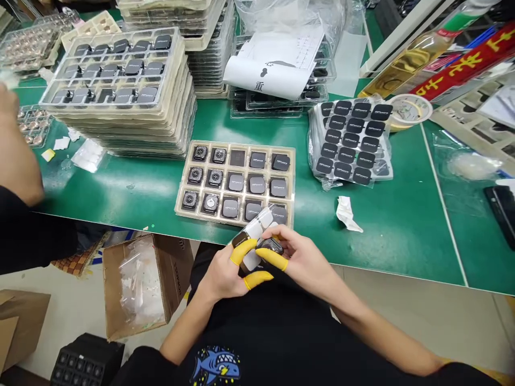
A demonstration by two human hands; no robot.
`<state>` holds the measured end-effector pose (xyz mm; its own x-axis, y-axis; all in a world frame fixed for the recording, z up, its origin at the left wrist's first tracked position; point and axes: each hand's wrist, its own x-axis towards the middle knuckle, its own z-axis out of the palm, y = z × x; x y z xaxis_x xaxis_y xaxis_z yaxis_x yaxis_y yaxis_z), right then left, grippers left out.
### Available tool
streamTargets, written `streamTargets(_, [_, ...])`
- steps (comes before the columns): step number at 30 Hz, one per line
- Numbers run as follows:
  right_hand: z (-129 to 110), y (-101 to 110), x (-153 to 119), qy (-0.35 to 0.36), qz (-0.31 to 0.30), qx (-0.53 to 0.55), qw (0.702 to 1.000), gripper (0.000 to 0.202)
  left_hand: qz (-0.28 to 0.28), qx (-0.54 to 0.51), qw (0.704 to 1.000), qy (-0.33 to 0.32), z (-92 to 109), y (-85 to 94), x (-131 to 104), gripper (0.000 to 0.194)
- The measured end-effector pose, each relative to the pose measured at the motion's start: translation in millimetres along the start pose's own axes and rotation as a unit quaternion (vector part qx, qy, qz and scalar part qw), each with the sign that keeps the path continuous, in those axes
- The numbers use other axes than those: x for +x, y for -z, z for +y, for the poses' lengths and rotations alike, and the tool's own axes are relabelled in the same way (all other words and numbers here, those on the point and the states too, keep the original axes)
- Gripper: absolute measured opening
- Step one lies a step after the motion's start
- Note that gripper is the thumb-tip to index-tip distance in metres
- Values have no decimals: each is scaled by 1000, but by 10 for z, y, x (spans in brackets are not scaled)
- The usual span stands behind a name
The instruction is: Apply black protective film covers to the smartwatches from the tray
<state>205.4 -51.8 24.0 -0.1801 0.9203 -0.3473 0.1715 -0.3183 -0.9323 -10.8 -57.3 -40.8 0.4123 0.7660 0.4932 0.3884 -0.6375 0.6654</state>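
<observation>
Above my lap at the table's front edge, my right hand (300, 257) grips a dark square smartwatch body (270, 245) between a yellow-cotted thumb and bare fingers. Close against it, my left hand (229, 271) holds a clear strip of stickers (259, 222) with white and black patches. Yellow finger cots cover my left thumb and index finger, which are spread apart near the watch. Just beyond my hands lies a cream compartment tray (183, 206). Its left columns hold watches with round sensor backs showing; most other pockets hold dark square pieces with pale lettering.
Tall stacked trays (161, 126) stand back left. Black square stickers on sheets (350, 139) lie right, near a tape roll (414, 110) and a crumpled paper scrap (348, 214). Another person's arm (18, 150) enters at left. A cardboard box (169, 279) sits on the floor.
</observation>
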Motion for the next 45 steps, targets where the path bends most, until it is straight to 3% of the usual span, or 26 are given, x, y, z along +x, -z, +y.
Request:
streamTargets(3, [125,-81,-3,-19,25,29,999,46,-4,59,998,-12,8,-69,-18,52])
streamTargets(6, [169,-83,4,7,27,6,1000,43,24,92,995,-27,31,-81,11,34])
streamTargets(11, [150,-89,17,143,84,-65,984,25,73,17,991,110,165,-62,103,23])
streamTargets(14, [124,-76,75,157,83,-59,982,15,58,-67,980,180,193,-62,95,27])
streamTargets(17, [93,-1,114,127,26,-46,991,14,12,-151,965,216,113,-14,37,40])
streamTargets(19, [70,53,114,114,-19,-40,992,15,-24,-203,955,214,16,42,-2,57])
streamTargets(22, [39,85,93,107,-59,-24,992,19,-63,-224,959,159,-120,111,-22,78])
streamTargets(29, [0,66,75,109,-60,-41,991,31,-66,-152,983,75,-165,112,34,66])
streamTargets(33, [-13,68,54,159,-47,-117,979,19,-47,-146,984,85,-164,70,30,64])
streamTargets(36, [-82,102,-35,217,-33,-148,964,17,-39,-163,977,130,-193,27,27,71])
streamTargets(39, [-166,290,-148,216,-21,-114,969,20,-23,-195,963,185,-217,12,39,76])
streamTargets(41, [-173,547,-172,187,30,-122,974,24,-2,-211,956,204,-209,26,38,77])
streamTargets(43, [-118,935,-123,150,113,-162,969,25,12,-216,953,214,-204,46,7,76])
streamTargets(45, [-20,1488,-17,105,211,-204,950,21,32,-209,948,240,-248,52,-49,75])
